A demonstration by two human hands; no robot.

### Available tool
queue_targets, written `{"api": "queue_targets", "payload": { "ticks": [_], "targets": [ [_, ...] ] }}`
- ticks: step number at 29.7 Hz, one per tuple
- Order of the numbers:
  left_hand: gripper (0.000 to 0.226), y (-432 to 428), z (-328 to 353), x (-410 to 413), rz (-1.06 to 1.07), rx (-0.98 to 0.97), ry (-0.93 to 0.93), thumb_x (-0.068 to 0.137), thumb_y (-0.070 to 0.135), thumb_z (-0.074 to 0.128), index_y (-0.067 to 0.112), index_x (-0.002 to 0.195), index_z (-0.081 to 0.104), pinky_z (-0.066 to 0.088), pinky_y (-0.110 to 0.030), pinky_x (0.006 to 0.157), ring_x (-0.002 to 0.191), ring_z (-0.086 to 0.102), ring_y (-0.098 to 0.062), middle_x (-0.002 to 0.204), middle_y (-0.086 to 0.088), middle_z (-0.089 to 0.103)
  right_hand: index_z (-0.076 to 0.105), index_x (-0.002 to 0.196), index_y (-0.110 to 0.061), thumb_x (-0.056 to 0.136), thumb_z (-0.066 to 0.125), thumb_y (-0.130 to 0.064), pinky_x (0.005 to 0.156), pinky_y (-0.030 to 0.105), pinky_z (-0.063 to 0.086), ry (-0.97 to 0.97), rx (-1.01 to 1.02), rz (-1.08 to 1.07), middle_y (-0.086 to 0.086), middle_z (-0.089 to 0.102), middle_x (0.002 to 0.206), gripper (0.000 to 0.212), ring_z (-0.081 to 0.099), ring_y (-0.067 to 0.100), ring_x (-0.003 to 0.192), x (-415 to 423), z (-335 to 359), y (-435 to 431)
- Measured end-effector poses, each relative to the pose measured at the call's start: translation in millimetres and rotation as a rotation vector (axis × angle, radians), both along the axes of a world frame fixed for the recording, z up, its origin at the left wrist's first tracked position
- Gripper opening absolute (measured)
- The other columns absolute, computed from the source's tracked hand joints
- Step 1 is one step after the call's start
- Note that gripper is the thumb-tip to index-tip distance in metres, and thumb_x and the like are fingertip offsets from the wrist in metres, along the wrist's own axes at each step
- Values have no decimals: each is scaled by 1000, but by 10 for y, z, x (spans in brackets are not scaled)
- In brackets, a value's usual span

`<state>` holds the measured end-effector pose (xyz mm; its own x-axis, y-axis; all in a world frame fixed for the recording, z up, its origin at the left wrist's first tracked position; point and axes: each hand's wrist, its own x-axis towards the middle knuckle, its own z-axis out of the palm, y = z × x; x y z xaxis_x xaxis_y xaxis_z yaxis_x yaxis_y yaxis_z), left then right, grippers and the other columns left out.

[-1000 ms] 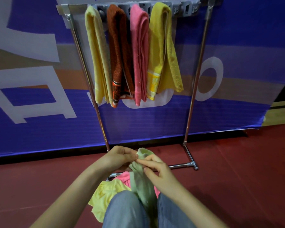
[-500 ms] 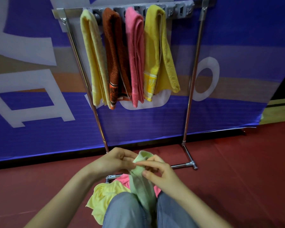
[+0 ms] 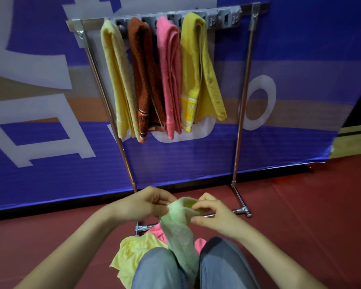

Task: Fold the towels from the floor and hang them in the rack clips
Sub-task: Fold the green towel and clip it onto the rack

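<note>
Green towel pinched at top by left hand and right hand — low, near floor, in front of rack.

A blue banner with white letters and a tan stripe stands along the far edge of the red floor, with a black strip under it. Two knees in grey-blue trousers are at the floor's near edge. Pale wood shows past the banner's right end.

Four towels hang on the left half of the rack, a banner behind; nearer, a towel heap lies on the floor.
</note>
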<state>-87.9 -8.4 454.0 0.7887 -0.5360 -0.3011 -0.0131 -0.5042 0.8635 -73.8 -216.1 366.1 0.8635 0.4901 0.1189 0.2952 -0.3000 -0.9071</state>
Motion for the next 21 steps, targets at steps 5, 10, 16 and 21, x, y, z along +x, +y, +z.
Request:
{"api": "queue_targets", "payload": {
  "ticks": [5,10,16,21],
  "targets": [
    [23,50,38,20,-21,38,-30,90,-2,43,12,95,61,49,-17,73,78,61,-3,85,4,65,71,86,-23,71,66,-38,80,3,23,-54,-300,-43,-17,38,87,21,35,4,90,108,-218,-198],
    [33,63,54,30,-78,582,-368,89,-2,34,11,110,56,48,-22,81,92,60,-11,108,-3,63,54,57,-39,67,59,-43,85,9,30,-85,-192,-130,-13,46,91,12,44,-4,91,255,-122,-309],
    [42,47,101,110,-80,1044,-694,87,-3,37,13,125,39,48,-41,87,108,56,-27,124,-6,51,52,65,-22,82,61,-21,63,20,36,-241,-85,-136,-4,50,65,19,44,-1,64,483,585,-360],
    [49,8,407,240,24,981,-901,83,-8,37,12,128,38,48,-38,77,100,58,-29,122,-9,49,61,66,-23,81,64,-14,66,27,41,-290,-10,-184,-1,59,67,17,52,7,67,579,1055,-453]
  ]
}}
